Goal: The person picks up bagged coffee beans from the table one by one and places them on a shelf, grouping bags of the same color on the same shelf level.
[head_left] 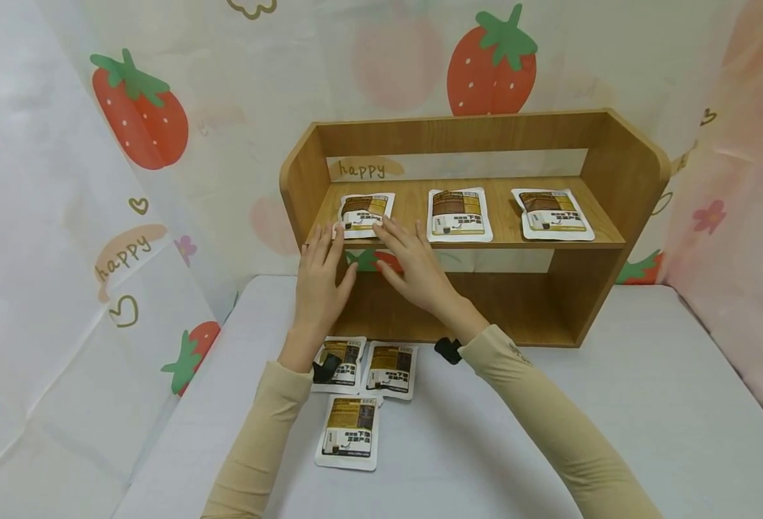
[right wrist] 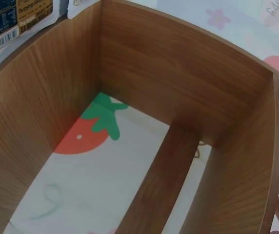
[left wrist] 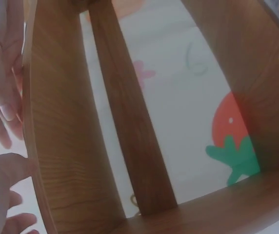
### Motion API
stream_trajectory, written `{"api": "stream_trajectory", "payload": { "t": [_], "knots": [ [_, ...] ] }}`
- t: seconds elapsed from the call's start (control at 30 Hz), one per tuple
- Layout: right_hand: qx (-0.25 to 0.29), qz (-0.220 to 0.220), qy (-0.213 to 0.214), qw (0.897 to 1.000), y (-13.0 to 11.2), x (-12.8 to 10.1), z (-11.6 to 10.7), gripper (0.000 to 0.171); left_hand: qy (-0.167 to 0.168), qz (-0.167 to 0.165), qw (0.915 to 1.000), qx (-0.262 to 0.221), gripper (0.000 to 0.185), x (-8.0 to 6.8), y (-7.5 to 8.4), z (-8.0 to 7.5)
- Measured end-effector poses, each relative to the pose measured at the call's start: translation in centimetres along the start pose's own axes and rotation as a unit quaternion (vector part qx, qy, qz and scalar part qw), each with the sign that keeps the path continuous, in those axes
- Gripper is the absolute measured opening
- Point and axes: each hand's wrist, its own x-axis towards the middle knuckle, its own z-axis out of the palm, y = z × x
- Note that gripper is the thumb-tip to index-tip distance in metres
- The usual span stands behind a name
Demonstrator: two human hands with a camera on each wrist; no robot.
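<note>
A two-tier wooden shelf (head_left: 465, 317) bears a white flat packet (head_left: 366, 210) with a brown and yellow print at the left of its upper board. At that packet's near left corner are the fingertips of my left hand (head_left: 320, 285), its fingers straight. My right hand (head_left: 420, 272) reaches in from the other side, fingers extended, fingertips at the near right corner. Neither palm touches the packet. Both thumbs hang below the board's front edge. The wrist views mostly show the shelf's lower compartment, with parts of the hands at the frame edges.
Two like packets, a middle one (head_left: 459, 215) and a right one (head_left: 552, 214), lie spaced along the upper board. On the white table (head_left: 485, 432) before the shelf are three more: a left packet (head_left: 353, 353), a right packet (head_left: 390, 369) and a nearer packet (head_left: 349, 434).
</note>
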Motion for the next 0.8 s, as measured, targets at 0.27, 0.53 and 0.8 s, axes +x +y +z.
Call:
{"api": "stream_trajectory", "payload": {
  "t": [0.27, 0.53, 0.8],
  "knots": [
    [0.030, -0.033, 0.039, 0.998, 0.0, -1.2, 0.6, 0.050, 0.030, 0.012, 0.9978, -0.058, 0.054, -1.6, -0.5, 0.0],
    [0.076, -0.038, 0.048, 0.995, -0.9, -3.3, 1.3, 0.050, 0.025, 0.037, 0.9967, -0.068, 0.054, -3.7, -0.7, 0.1],
    [0.140, -0.005, 0.021, 0.990, -2.2, -5.4, 2.1, 0.051, -0.004, 0.044, 0.9948, -0.092, 0.057, -6.1, -0.8, 0.1]
  ]
}}
